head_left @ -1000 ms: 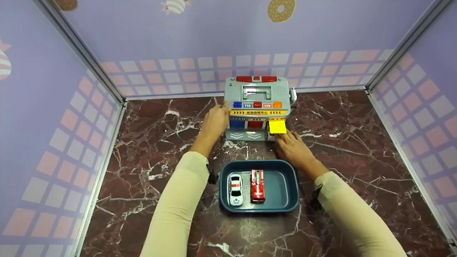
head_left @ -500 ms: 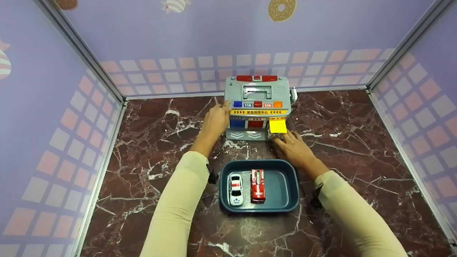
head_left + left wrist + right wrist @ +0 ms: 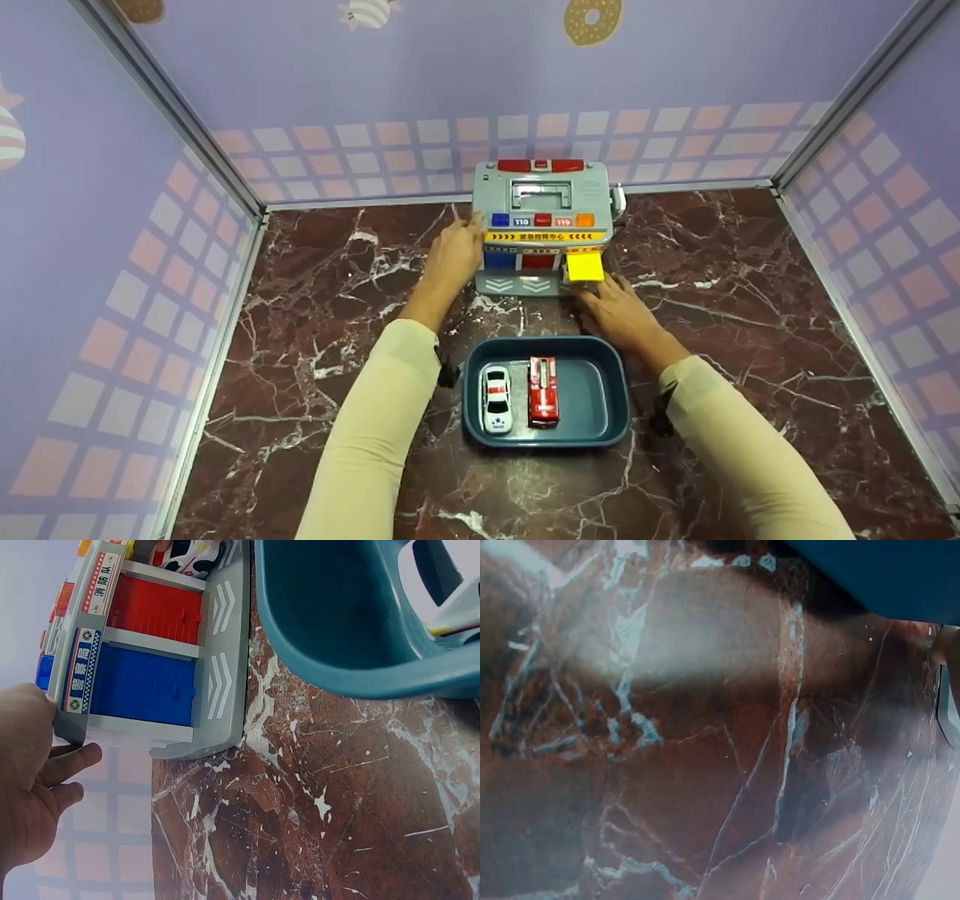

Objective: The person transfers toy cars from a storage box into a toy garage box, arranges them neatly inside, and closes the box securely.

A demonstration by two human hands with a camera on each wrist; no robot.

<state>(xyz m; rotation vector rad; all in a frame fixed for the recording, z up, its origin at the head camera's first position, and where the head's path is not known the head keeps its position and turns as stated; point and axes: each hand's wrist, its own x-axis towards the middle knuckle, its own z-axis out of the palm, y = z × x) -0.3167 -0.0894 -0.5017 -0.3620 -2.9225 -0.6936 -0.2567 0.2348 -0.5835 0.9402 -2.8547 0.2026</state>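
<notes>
A grey toy rescue station (image 3: 543, 238) stands against the back wall, with blue and red doors and a raised yellow flap (image 3: 585, 266). My left hand (image 3: 454, 253) grips the station's upper left corner; in the left wrist view, a few fingers (image 3: 75, 765) curl beside its side wall. My right hand (image 3: 622, 311) reaches under the yellow flap at the right bay. A white toy car (image 3: 196, 556) with red and black marks sits in that bay, with a fingertip against it. The flap hides most of this contact, and the right wrist view shows mainly tabletop.
A dark blue tray (image 3: 546, 442) lies in front of the station. In it are a white toy police car (image 3: 496, 412) and a red toy fire truck (image 3: 544, 397). The dark red marble table (image 3: 330, 300) is bounded by purple patterned walls (image 3: 450, 75).
The white toy car has slid deeper into the right bay, under the yellow flap, with my right hand at it. My left hand keeps its place on the station's corner.
</notes>
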